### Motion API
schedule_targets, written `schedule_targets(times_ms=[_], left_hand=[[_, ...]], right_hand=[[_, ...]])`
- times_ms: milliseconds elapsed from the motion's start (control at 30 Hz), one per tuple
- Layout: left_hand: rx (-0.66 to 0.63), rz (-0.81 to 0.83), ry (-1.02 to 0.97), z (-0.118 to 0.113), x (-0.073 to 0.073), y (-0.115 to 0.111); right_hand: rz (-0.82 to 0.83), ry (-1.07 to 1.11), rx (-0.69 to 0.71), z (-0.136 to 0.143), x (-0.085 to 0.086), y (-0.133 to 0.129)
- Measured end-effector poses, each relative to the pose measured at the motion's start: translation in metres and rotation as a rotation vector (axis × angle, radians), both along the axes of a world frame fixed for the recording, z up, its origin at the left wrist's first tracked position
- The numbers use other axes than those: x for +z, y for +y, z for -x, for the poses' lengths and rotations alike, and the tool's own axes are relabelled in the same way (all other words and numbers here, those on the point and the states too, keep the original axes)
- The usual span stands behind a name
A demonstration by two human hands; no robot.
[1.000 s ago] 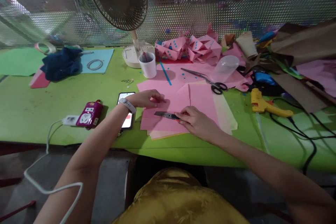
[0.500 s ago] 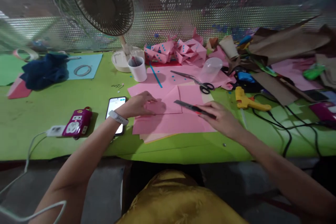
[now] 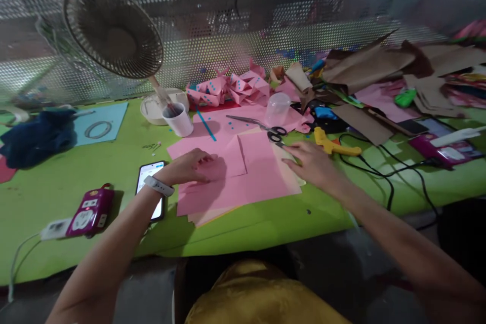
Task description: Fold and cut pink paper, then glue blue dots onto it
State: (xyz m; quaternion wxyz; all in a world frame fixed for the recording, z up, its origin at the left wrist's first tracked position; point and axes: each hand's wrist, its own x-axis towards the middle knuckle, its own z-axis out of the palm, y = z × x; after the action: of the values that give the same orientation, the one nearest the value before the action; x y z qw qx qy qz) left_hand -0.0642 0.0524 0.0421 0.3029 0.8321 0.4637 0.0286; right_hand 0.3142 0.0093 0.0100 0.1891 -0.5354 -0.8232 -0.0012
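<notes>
My left hand (image 3: 192, 166), with a white band at the wrist, rests on a folded pink paper sheet (image 3: 237, 159), its fingers slightly bent and apart. More pink sheets (image 3: 266, 182) lie under the fold. My right hand (image 3: 309, 162) is at the right edge of the sheets, thumb and index finger apart with nothing visible between them. A short dark tip, likely the cutter knife (image 3: 279, 145), shows by the index finger; the rest is hidden. Just beyond are scissors (image 3: 261, 125) with black handles.
A phone (image 3: 157, 207) and purple power socket (image 3: 89, 212) lie left. Behind stand a fan (image 3: 114, 35), white cup (image 3: 178, 120) and clear cup (image 3: 278, 108), near folded pink pieces (image 3: 231, 86). A yellow glue gun (image 3: 334, 146), cables and brown paper (image 3: 364, 68) are right.
My right hand has moved right, off the middle of the pink sheets, and the cutter knife it held is now mostly hidden. My left hand stays on the folded paper. The view has shifted.
</notes>
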Motion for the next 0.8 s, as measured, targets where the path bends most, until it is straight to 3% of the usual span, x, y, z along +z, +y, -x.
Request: schedule_targets(times_ms=[133,233,333,433,633,733,800], left_hand=[[0.012,0.064,0.118,-0.004,0.01,-0.001],[-0.072,0.144,0.05,0.001,0.022,-0.002],[-0.063,0.28,-0.058,0.009,0.032,0.002],[-0.048,0.391,-0.114,0.014,0.039,0.008],[-0.096,0.431,-0.171,0.023,0.048,0.008],[0.063,0.356,-0.372,0.022,0.048,0.015],[0.231,0.214,-0.471,0.009,0.041,0.031]], right_hand=[[0.074,0.08,0.224,0.062,0.009,0.033],[0.15,0.134,0.317,0.094,0.008,0.066],[0.249,0.12,0.476,0.111,0.003,0.092],[0.284,0.047,0.596,0.117,-0.004,0.101],[0.282,0.05,0.55,0.114,-0.01,0.097],[0.343,0.046,0.496,0.116,-0.005,0.094],[0.388,0.043,0.483,0.117,0.001,0.088]])
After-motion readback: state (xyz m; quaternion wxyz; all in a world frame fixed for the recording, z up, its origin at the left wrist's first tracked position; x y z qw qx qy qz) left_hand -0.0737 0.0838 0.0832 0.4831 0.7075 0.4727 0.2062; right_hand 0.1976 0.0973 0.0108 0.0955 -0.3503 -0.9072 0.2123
